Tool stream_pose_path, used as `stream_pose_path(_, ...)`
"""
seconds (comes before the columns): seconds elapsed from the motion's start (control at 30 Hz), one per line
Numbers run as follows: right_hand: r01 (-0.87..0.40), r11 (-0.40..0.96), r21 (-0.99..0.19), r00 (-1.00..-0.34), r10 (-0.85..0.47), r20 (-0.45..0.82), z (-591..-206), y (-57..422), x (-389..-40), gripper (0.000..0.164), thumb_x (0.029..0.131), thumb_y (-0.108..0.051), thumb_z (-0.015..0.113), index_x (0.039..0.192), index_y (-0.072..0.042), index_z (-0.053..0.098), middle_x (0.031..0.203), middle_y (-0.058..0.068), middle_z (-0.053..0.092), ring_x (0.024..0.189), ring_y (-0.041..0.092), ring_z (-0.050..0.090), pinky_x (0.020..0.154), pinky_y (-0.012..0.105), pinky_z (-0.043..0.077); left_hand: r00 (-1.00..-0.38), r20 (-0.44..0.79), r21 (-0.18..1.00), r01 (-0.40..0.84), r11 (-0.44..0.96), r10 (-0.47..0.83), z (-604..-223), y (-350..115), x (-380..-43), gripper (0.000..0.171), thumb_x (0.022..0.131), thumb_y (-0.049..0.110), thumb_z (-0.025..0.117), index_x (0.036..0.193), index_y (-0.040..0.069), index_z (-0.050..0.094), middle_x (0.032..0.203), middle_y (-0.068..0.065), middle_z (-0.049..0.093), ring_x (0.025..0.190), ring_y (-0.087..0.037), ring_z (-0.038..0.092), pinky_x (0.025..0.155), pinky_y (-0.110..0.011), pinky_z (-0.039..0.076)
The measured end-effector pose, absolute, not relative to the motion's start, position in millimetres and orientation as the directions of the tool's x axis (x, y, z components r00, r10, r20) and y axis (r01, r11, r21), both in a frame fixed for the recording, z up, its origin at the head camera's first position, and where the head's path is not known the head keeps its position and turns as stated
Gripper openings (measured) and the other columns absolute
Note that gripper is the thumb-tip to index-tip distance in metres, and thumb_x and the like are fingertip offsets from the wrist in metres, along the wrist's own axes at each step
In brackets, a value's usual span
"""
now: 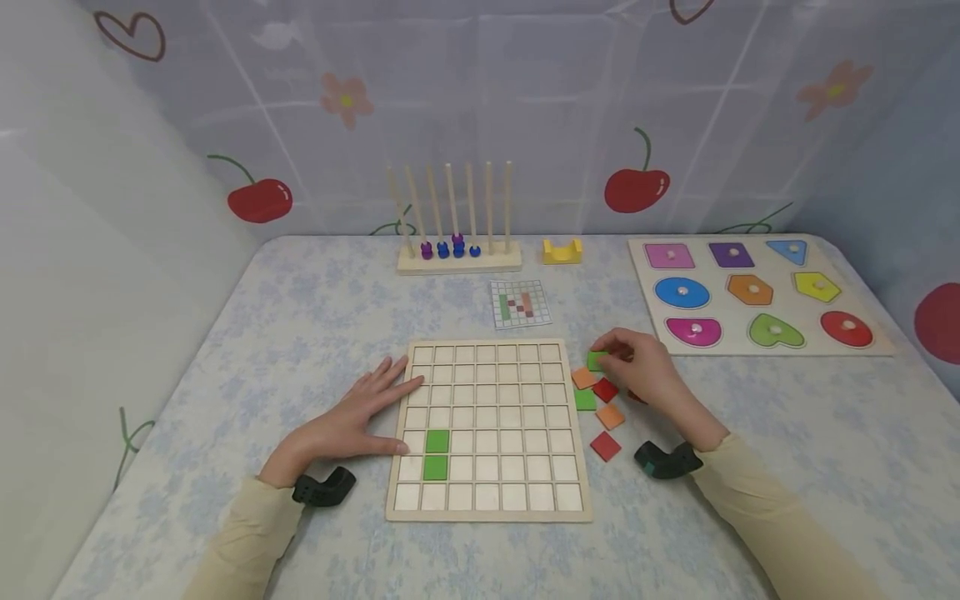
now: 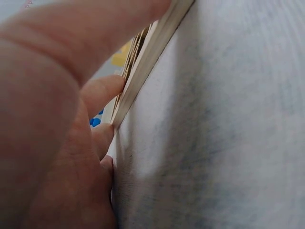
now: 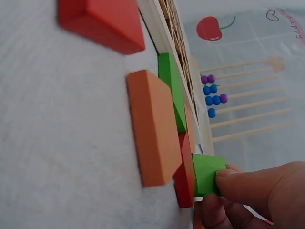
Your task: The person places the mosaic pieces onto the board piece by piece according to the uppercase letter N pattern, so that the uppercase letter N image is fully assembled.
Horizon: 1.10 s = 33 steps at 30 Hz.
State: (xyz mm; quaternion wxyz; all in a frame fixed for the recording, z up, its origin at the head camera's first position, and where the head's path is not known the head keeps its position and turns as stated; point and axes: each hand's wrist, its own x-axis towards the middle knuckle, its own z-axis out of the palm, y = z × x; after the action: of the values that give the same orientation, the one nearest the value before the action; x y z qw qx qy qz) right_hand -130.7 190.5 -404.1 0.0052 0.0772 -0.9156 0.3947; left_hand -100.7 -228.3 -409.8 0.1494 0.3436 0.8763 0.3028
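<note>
A wooden grid board (image 1: 487,515) lies on the table with two green square tiles (image 1: 437,454) set one above the other in its second column. My left hand (image 1: 352,421) rests against the board's left edge, fingers spread and straight, thumb on the frame. Beyond the board's right side, my right hand (image 1: 641,367) pinches a green tile (image 3: 206,174) between thumb and fingers. Close by it lie loose tiles: a green one (image 1: 586,400), orange ones (image 1: 611,416) and red ones (image 1: 605,447). Part of another red tile shows beneath the right hand.
Behind the board lies a pattern card (image 1: 521,304). Farther back stand a peg rack with beads (image 1: 459,260) and a yellow notched block (image 1: 562,252). A shape puzzle board (image 1: 761,300) covers the table's back right. A curtain (image 1: 480,117) hangs behind the table.
</note>
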Motion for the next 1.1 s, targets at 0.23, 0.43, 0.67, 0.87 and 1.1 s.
stream_pose_path(0.23, -0.13, 0.624, -0.77, -0.991, -0.111, 0.077, -393, 182, -128, 0.013, 0.092, -0.006, 0.061, 0.102, -0.002, 0.068, 0.096, 0.01, 0.065, 0.081, 0.023, 0.058, 0.069, 0.033, 0.05, -0.717, -0.061, 0.635, 0.508, 0.582, 0.694, -410, -228, -102, 0.089, 0.081, 0.045, 0.071, 0.15, 0.012, 0.025, 0.155, -0.012, 0.0, 0.139, -0.031, -0.009, 0.106, -0.056, 0.0)
stream_pose_path(0.43, -0.131, 0.458, -0.879, -0.98, -0.192, 0.047, -381, 147, -126, 0.012, 0.091, -0.007, 0.063, 0.099, -0.001, 0.069, 0.084, 0.008, 0.066, 0.071, 0.026, 0.06, 0.058, 0.03, 0.05, -0.72, -0.064, 0.642, 0.5, 0.581, 0.691, -409, -228, -102, 0.089, 0.08, 0.044, 0.072, 0.15, 0.012, 0.026, 0.155, -0.012, 0.001, 0.139, -0.031, -0.009, 0.106, -0.056, 0.0)
stream_pose_path(0.67, -0.183, 0.377, -0.908, -0.944, -0.326, 0.054, -380, 100, -122, 0.009, 0.09, -0.003, 0.063, 0.096, -0.003, 0.07, 0.082, 0.003, 0.066, 0.072, 0.024, 0.063, 0.062, 0.031, 0.05, -0.713, -0.045, 0.643, 0.515, 0.567, 0.699, -410, -228, -102, 0.088, 0.081, 0.042, 0.072, 0.149, 0.01, 0.027, 0.155, -0.014, 0.002, 0.139, -0.033, -0.008, 0.105, -0.057, 0.001)
stream_pose_path(0.87, -0.226, 0.327, -0.918, -0.899, -0.433, 0.067, -385, 63, -119, 0.01, 0.09, -0.002, 0.061, 0.095, -0.004, 0.069, 0.08, 0.002, 0.066, 0.07, 0.021, 0.064, 0.063, 0.03, 0.051, -0.718, -0.043, 0.643, 0.513, 0.569, 0.695, -411, -228, -103, 0.087, 0.081, 0.043, 0.071, 0.149, 0.011, 0.028, 0.155, -0.014, 0.002, 0.139, -0.034, -0.007, 0.104, -0.06, 0.001)
stream_pose_path(1.1, -0.182, 0.288, -0.94, -0.864, -0.504, 0.013, -394, 32, -115, 0.009, 0.089, 0.002, 0.061, 0.093, -0.001, 0.069, 0.079, 0.004, 0.065, 0.067, 0.018, 0.064, 0.062, 0.027, 0.052, -0.719, -0.04, 0.641, 0.514, 0.57, 0.694, -412, -229, -102, 0.086, 0.082, 0.042, 0.071, 0.149, 0.01, 0.028, 0.155, -0.015, 0.002, 0.138, -0.035, -0.007, 0.104, -0.06, 0.001)
